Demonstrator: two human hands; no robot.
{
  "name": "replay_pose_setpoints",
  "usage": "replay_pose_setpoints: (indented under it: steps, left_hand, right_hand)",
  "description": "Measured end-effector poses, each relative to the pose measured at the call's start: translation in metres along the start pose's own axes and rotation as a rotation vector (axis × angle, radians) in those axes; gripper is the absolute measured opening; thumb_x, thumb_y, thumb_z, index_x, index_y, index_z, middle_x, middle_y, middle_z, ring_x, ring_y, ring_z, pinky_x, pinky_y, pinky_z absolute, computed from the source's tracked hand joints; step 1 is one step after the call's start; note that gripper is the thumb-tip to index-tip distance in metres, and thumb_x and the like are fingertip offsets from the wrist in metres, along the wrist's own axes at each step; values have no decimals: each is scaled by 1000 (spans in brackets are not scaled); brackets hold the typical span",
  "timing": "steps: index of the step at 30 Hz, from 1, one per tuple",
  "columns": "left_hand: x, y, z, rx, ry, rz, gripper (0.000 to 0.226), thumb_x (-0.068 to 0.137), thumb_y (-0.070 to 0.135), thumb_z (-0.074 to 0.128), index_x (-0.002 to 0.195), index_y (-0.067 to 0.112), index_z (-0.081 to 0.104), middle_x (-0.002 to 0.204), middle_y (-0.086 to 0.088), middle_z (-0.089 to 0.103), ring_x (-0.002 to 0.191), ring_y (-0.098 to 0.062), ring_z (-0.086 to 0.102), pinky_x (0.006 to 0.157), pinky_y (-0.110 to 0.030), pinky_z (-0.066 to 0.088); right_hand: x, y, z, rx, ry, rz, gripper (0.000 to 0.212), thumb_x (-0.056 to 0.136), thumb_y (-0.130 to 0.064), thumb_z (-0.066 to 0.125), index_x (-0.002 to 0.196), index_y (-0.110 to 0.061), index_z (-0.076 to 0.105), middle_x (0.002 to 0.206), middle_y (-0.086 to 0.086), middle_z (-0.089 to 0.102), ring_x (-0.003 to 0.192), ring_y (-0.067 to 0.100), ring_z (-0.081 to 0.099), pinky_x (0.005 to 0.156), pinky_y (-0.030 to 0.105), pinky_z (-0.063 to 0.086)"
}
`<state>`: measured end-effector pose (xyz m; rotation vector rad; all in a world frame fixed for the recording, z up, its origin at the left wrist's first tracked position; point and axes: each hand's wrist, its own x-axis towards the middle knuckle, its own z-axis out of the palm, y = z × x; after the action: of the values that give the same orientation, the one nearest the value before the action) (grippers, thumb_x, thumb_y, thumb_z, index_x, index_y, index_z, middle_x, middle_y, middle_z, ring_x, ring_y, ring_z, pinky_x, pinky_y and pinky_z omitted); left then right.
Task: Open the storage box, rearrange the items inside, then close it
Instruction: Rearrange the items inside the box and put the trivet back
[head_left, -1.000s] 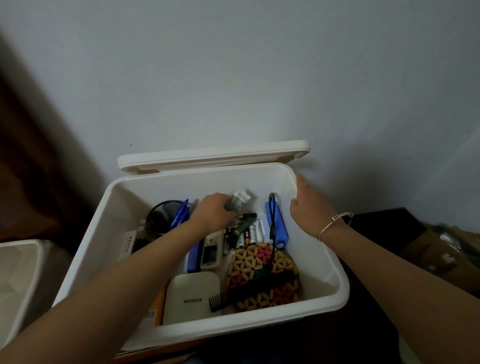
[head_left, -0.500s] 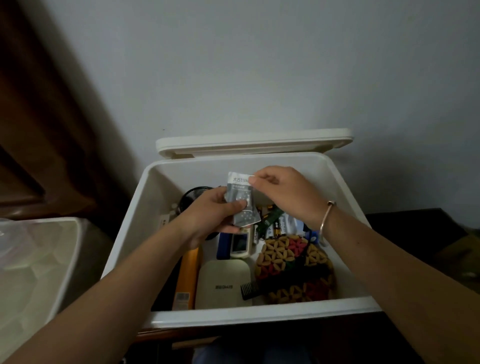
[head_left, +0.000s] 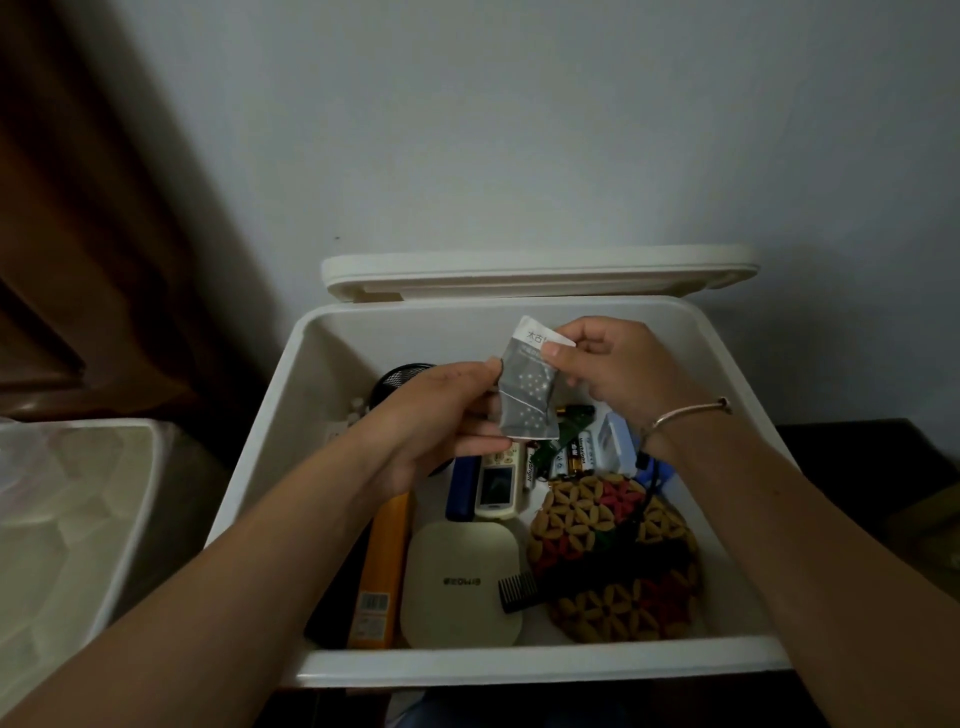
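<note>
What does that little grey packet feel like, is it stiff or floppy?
Probably floppy: the packet creases and bends between the left hand and the right hand. It likely weighs very little, since fingertip pinches hold it up above the storage box. Its shiny film may be a bit slippery.

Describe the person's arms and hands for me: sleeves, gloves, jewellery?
Both forearms are bare to the frame edge, no sleeves showing. The left hand and right hand wear no gloves, and no rings show. A thin silver-coloured bangle with a small bead at its end circles the right wrist.
</note>
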<state>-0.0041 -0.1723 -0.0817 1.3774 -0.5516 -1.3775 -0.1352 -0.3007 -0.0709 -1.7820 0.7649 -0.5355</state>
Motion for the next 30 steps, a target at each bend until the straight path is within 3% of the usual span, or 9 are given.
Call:
replay_pose_setpoints:
  steps: [6,9,12,16,21,25,30]
  left_hand:
    - [-2,1,2,-108,-93,36,33,85,15,63,117,6,61,104,-8,73,88,-13,71,69,-19,58]
    - [-1,-1,1,-89,-97,49,34,84,-4,60,118,4,62,105,-10,73,91,-15,71,67,-18,58]
    - [0,-2,1,-32,-34,38,33,87,-8,57,117,5,63,107,-10,72,91,-14,71,66,-17,58]
    - [0,-2,-2,41,131,67,28,89,-4,57,111,13,64,102,-8,73,83,-12,72,56,-15,54]
    - [0,-1,-5,154,200,136,22,94,7,55,111,17,64,94,-3,73,74,-10,69,50,-15,49]
    - [1,-1,-2,163,164,120,23,101,20,45,106,23,67,89,-1,72,70,-8,64,50,-16,48]
    - [0,-3,1,250,121,161,21,97,31,53,110,23,66,87,5,72,73,-4,64,61,-18,50]
  right_hand:
    - [2,2,0,117,15,39,8,87,-14,62,83,-20,67,63,-11,68,55,-2,60,50,13,45]
    - [1,1,0,155,22,53,10,89,-13,60,85,-19,66,65,-11,69,56,0,61,52,14,46]
    - [-1,0,3,130,124,8,10,90,-14,58,87,-21,65,69,-10,69,54,-3,59,47,10,44]
    - [2,-4,-5,231,286,-19,12,92,-14,55,100,-13,64,74,-7,64,52,-5,54,49,11,45]
    - [-6,-6,3,-53,-62,-48,10,88,-15,60,94,-19,66,77,-7,68,57,-5,60,52,8,46]
    - [-6,-1,16,-168,17,-65,9,85,-16,65,93,-14,68,79,-1,70,54,-6,60,49,6,45]
    - [-4,1,20,-162,96,-61,7,80,-15,71,83,-17,65,76,4,69,64,17,67,63,27,57]
